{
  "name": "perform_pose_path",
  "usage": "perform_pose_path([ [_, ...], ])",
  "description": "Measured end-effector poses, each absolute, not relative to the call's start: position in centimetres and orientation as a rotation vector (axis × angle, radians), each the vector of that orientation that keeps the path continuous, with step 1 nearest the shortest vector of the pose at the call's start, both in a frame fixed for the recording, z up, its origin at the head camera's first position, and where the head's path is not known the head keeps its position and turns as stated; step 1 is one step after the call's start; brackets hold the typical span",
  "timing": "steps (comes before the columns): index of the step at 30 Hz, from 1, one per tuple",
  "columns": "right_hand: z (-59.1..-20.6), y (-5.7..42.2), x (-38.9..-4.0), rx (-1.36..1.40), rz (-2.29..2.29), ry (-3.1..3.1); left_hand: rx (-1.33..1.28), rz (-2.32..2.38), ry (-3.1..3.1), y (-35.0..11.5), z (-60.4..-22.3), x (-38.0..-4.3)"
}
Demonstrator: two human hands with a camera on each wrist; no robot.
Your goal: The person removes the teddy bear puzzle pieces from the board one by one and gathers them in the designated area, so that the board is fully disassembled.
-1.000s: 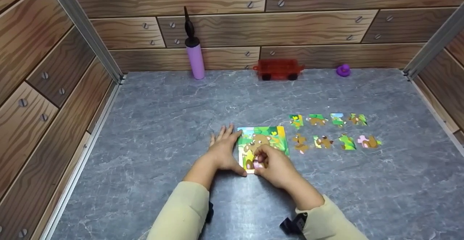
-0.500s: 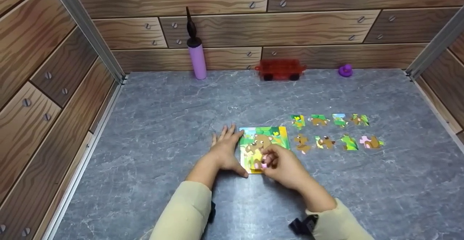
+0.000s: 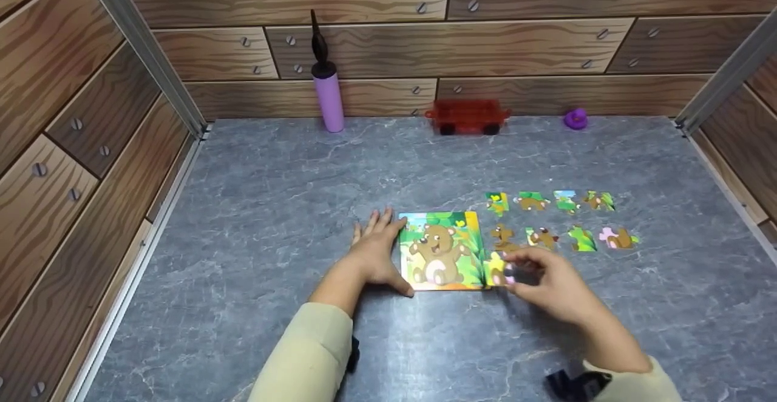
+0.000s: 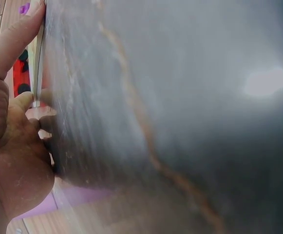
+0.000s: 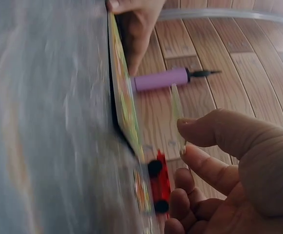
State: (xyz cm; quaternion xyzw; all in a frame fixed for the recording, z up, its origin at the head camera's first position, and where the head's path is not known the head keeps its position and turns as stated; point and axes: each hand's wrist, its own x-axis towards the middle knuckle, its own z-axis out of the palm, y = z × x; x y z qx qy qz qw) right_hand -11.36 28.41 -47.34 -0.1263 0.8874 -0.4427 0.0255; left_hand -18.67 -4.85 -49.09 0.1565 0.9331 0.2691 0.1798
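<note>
A square puzzle board with a brown bear picture lies flat on the table. My left hand is spread along the board's left side, thumb at the lower left corner and index fingertip at the upper left. Just off the board's lower right edge, my right hand pinches a yellow, brown and pink puzzle piece between thumb and index finger. In the right wrist view the piece appears edge-on, held above the table. Two rows of loose puzzle pieces lie right of the board, one partly behind the held piece.
Along the back wall stand a purple hand pump with a black nozzle, a red toy wagon and a small purple toy duck. Wood-patterned walls enclose the grey table at the back and sides.
My right hand has lifted the puzzle piece from the board's lower part and carried it right, past the board's edge. The bear's belly on the board is now uncovered. My left hand has stayed put.
</note>
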Motion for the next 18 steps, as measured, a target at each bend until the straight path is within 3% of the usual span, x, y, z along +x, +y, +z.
perform_pose_path([
  [18, -48.8, 31.3, -11.1, -0.249, -1.157, 2.736, 0.447, 0.737, 2.636, -4.8, -49.0, -18.7],
])
